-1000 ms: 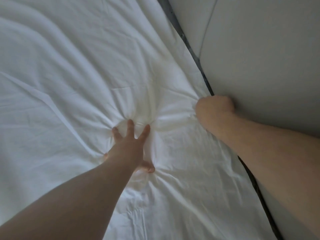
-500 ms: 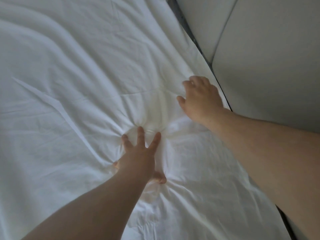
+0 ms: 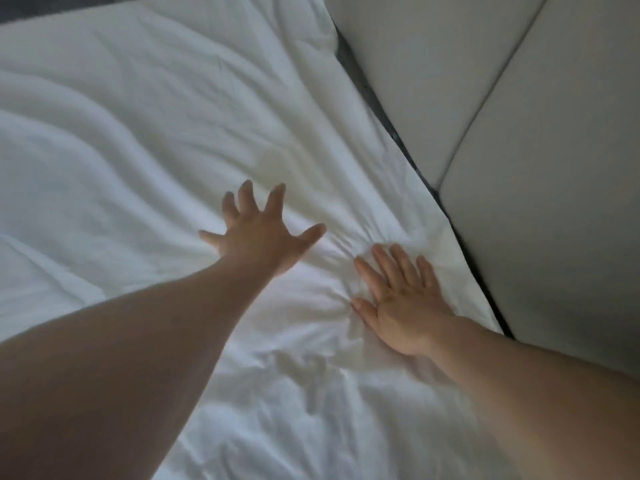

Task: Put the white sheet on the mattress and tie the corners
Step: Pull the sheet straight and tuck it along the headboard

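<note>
Your left hand (image 3: 258,237) and right hand (image 3: 401,299) lie flat, fingers (image 3: 277,197) spread, gripping nothing. The sheet (image 3: 156,133) bunches between them; sweep outward from your fingertips toward the edge by the headboard (image 3: 519,133), keeping pressure even.

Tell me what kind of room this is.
Most likely a bedroom. A white sheet lies rumpled over a mattress, a padded panelled headboard runs along its edge, and the left hand and right hand press flat on the sheet.
</note>
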A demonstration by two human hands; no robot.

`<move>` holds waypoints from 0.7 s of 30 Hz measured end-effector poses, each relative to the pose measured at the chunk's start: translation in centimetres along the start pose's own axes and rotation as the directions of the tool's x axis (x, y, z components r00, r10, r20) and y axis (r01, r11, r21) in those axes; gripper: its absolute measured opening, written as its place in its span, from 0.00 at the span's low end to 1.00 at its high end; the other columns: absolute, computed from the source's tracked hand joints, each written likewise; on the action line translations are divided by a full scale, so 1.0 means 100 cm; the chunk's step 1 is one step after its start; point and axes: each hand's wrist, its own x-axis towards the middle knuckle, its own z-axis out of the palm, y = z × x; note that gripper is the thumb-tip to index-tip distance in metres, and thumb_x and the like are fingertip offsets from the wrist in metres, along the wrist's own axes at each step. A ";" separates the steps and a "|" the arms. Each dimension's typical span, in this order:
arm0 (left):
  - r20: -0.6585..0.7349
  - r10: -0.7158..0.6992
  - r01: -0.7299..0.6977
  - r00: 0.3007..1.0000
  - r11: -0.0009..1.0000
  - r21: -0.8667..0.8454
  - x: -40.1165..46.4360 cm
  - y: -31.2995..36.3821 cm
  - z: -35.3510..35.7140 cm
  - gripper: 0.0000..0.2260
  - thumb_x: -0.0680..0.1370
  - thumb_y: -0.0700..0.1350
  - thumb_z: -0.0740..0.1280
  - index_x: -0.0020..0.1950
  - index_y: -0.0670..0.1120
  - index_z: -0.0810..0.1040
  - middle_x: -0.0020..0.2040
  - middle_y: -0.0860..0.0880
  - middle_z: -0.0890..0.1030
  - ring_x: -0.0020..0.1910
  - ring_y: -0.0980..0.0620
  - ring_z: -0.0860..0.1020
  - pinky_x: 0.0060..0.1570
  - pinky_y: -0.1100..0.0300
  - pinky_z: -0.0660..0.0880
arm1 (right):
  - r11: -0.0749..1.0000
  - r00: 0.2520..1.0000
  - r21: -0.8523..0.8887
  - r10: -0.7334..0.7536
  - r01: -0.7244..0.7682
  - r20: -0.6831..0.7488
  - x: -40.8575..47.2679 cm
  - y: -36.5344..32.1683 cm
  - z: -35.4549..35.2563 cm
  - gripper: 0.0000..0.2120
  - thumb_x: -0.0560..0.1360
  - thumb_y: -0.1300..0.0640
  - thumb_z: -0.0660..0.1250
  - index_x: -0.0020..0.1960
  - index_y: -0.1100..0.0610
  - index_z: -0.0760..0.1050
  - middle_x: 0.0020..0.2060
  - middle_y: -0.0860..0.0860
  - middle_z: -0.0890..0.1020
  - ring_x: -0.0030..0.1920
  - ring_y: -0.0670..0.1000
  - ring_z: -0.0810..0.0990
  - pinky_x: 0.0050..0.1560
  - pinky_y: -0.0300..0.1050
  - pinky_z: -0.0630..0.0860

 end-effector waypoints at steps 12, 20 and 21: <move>-0.180 0.161 -0.131 0.970 0.977 0.167 0.046 -0.019 0.073 0.31 0.80 0.70 0.44 0.83 0.64 0.50 0.85 0.50 0.48 0.84 0.41 0.45 0.73 0.25 0.48 | 0.911 0.809 0.404 0.295 -0.079 -0.508 0.122 -0.005 -0.133 0.12 0.82 0.53 0.56 0.58 0.54 0.75 0.54 0.55 0.79 0.57 0.61 0.76 0.53 0.54 0.73; -0.184 0.200 -0.163 0.962 0.967 0.197 0.060 -0.025 0.080 0.33 0.79 0.67 0.52 0.83 0.61 0.55 0.85 0.47 0.53 0.83 0.39 0.49 0.72 0.23 0.50 | 0.831 0.746 0.522 0.471 -0.194 -0.472 0.263 0.014 -0.214 0.18 0.81 0.62 0.61 0.70 0.62 0.69 0.69 0.60 0.75 0.69 0.60 0.75 0.64 0.52 0.74; -0.178 0.206 -0.169 0.962 0.965 0.199 0.059 -0.025 0.081 0.33 0.79 0.67 0.53 0.83 0.61 0.56 0.85 0.46 0.54 0.83 0.38 0.49 0.72 0.23 0.50 | 0.843 0.749 0.482 0.475 -0.237 -0.462 0.272 0.016 -0.218 0.16 0.82 0.62 0.61 0.69 0.62 0.70 0.68 0.60 0.76 0.68 0.60 0.76 0.62 0.53 0.75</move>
